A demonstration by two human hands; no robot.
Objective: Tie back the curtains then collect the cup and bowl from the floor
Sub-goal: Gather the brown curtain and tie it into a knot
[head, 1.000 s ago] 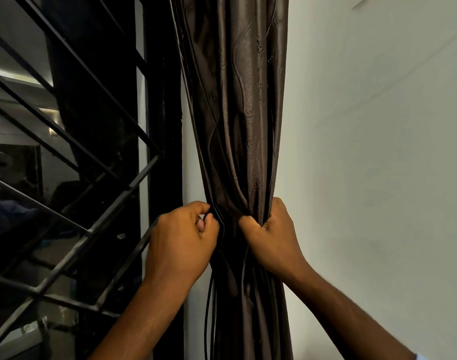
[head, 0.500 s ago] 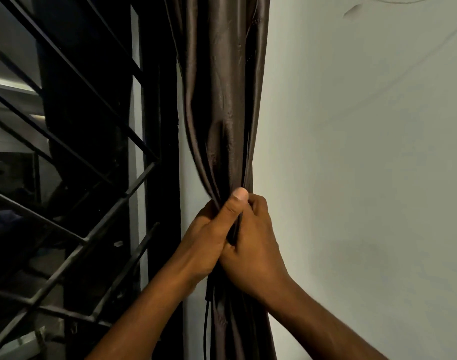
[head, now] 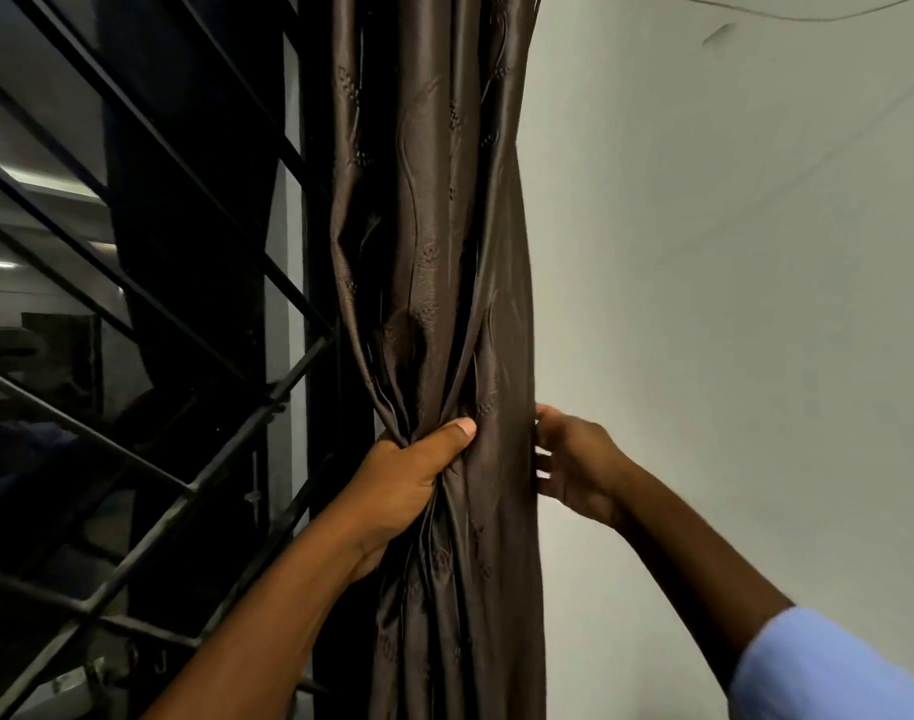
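Observation:
A dark brown patterned curtain point(head: 434, 252) hangs gathered in a narrow bundle between the window and the wall. My left hand point(head: 408, 485) grips the bunched folds at mid height, thumb laid across the front of the fabric. My right hand point(head: 574, 465) is at the curtain's right edge, its fingertips reaching behind the fabric next to the wall; whether it holds anything is hidden. No tie-back shows in this frame. The cup and bowl are out of view.
A black metal window grille point(head: 159, 407) with slanted bars fills the left side, dark glass behind it. A black window frame point(head: 335, 148) stands just left of the curtain. A plain pale wall point(head: 730, 304) takes up the right.
My hands were clasped together on the curtain half a second ago. The right hand has since come off and moved to the curtain's right edge, while the left keeps its grip.

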